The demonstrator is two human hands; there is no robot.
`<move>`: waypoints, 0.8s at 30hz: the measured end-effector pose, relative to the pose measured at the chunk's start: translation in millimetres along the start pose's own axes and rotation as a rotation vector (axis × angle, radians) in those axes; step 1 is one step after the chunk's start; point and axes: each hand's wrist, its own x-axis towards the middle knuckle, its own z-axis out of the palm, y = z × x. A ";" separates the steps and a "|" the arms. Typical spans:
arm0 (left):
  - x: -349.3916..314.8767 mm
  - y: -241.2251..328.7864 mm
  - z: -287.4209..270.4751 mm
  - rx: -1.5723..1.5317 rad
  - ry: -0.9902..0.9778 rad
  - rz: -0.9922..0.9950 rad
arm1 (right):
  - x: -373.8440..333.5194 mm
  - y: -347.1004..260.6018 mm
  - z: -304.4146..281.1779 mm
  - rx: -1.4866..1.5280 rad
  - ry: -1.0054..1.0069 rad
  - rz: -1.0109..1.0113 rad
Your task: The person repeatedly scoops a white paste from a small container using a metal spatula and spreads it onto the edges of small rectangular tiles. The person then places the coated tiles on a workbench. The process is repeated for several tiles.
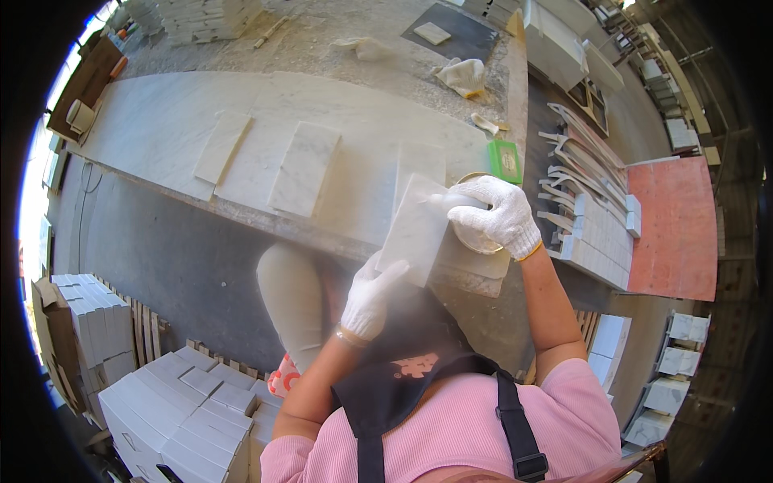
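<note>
My left hand [373, 300], in a white glove, grips the lower left edge of a white marble tile [415, 233], thumb lying across its face. The tile is held tilted at the front edge of the marble-topped bench [189, 105]. My gloved right hand [499, 211] is at the tile's upper right corner with its fingers drawn together; what they hold, if anything, I cannot make out. A round, shallow, yellowish dish [481, 240] shows partly beneath that hand. Behind the held tile, another pale tile [431, 161] lies on the bench, partly covered and hazy.
Two more marble tiles, a left one [223, 149] and a middle one [304, 169], rest on the bench. Beyond my right hand are a green box [505, 162] and a loose white glove [463, 78]. Stacked white boxes [181, 406] stand at lower left; a red board [672, 229] is at right.
</note>
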 end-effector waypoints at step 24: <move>0.9 -2.2 -1.3 -0.018 -0.001 -0.005 | -0.2 -2.4 1.2 -0.006 0.021 -0.018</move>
